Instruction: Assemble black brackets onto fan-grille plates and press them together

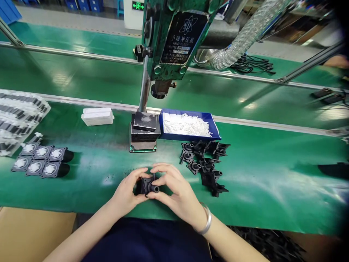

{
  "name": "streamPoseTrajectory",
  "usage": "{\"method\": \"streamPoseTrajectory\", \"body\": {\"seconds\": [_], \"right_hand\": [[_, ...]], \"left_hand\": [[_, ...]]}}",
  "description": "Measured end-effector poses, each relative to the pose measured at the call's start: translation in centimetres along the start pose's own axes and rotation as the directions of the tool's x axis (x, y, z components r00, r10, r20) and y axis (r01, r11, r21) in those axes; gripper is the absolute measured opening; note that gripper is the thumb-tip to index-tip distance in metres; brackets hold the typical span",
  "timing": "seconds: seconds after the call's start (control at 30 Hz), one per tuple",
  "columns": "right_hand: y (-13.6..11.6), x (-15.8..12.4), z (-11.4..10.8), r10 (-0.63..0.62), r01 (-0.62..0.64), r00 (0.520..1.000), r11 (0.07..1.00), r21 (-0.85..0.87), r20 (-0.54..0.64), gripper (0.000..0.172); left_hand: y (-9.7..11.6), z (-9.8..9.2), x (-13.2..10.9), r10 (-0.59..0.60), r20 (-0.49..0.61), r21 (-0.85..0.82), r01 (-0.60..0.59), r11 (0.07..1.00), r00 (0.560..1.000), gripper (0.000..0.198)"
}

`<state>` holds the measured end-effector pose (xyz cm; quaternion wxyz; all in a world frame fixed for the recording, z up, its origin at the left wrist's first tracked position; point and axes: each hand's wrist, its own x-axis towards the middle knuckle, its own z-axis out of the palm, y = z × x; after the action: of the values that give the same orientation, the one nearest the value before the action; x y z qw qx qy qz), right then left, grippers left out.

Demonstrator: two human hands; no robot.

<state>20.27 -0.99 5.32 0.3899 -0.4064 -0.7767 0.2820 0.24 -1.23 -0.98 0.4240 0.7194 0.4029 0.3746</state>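
Between my two hands, just above the green table near its front edge, is a black plastic housing point(148, 185) with a flat square flange and a short round tube. My left hand point(127, 191) grips its flange side, thumb below and fingers above. On the tube side, my right hand point(174, 187) closes on it with thumb and fingertips. To the right lies a loose pile of similar black plastic parts point(207, 163). Left of my hands, several square black parts with white impellers point(43, 153) are set in two rows. Fingers hide part of the housing.
A green hand press point(177, 40) rises ahead, its black base block point(144, 127) below the ram. Beside it sits a blue tray point(216, 127) of white slivers. A white block point(97, 116) and stacked white-and-black parts point(19, 116) stand left. A cardboard box point(35, 229) is at lower left.
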Motion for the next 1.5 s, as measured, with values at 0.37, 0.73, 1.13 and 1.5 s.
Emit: {"method": "streamPoseTrajectory", "body": {"seconds": [0.37,0.73,1.13,1.5], "right_hand": [[0.4,-0.5,1.7,-0.074,0.074,0.997,0.993,-0.090,0.002,0.020],[0.6,-0.5,2.0,-0.014,0.018,0.998,0.998,-0.064,0.056,0.018],[0.4,0.1,1.5,-0.059,0.060,0.995,0.998,-0.011,0.076,0.024],[-6.9,19.9,-16.0,-0.517,0.307,0.724,0.835,-0.457,-0.458,0.055]], "left_hand": [[0.1,0.0,-0.1,0.015,0.000,0.077,-0.015,0.997,1.000,0.060],[0.1,-0.5,-0.4,0.020,0.034,0.049,-0.021,0.999,0.999,0.060],[0.8,-1.2,0.2,0.072,0.011,0.112,-0.072,0.991,0.997,0.054],[7.3,-9.0,14.0,0.296,-0.130,0.221,-0.264,0.939,0.946,0.036]]}}
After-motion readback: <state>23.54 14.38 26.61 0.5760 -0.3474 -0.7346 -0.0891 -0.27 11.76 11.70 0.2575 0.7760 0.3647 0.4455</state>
